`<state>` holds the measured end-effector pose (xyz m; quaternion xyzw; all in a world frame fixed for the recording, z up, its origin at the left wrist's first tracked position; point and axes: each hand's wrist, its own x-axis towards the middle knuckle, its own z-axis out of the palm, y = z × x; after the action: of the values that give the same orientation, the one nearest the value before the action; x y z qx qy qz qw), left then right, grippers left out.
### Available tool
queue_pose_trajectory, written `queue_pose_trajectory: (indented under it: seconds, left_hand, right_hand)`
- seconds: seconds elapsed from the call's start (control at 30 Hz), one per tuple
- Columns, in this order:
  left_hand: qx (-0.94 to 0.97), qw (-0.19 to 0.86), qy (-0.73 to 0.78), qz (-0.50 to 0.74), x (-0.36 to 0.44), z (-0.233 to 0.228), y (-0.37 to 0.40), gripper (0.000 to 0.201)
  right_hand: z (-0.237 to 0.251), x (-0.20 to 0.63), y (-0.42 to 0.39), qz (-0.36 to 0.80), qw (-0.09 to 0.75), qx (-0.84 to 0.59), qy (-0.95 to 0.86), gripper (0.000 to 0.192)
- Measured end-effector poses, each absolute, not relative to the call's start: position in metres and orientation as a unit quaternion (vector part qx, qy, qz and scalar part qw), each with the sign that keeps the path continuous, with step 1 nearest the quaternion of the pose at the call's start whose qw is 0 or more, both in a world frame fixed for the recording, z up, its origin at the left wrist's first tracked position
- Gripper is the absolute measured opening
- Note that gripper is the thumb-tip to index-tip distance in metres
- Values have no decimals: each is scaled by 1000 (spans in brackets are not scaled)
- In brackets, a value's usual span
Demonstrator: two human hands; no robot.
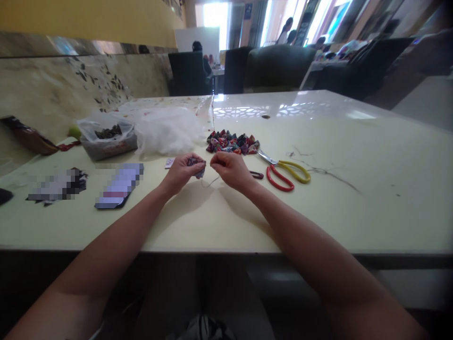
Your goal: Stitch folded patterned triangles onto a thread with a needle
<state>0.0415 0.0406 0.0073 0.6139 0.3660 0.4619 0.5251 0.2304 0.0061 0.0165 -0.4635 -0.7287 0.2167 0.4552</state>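
Note:
My left hand (182, 172) is closed on a small patterned fabric piece (198, 171), which shows between thumb and fingers. Just to its right, my right hand (229, 169) is pinched, fingertips turned toward the fabric; what it holds is too small to make out. A thin thread (208, 185) hangs in a loop from the fabric toward my right hand. Behind the hands lies a pile of colourful sewn fabric pieces (231, 143). Scissors (286, 172) with one red and one yellow handle rest right of my right hand, beside a small dark reddish loop-shaped object (256, 175).
On the left are a phone (118, 186), dark fabric scraps (58, 185), a bag-lined container (109, 141) with dark contents and a bag of white stuffing (168, 127). A brown bottle (30, 137) lies near the wall. Loose threads (332, 175) lie right. Chairs and people are beyond.

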Motion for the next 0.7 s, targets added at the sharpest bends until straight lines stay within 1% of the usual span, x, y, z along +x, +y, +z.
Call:
queue_pose_trajectory:
  seconds: [0.27,0.47,0.7]
  left_hand:
    - [625,520,367,453,39,7,42,30]
    - [624,514,367,460,40,8,41,32]
    - [631,514,358,458,40,8,40,29]
  right_hand:
    - [16,230,7,215,453,-464,-731,14]
    - [17,230,7,204,450,-471,-730,15]
    - [16,230,7,209,452,-470,-729,15]
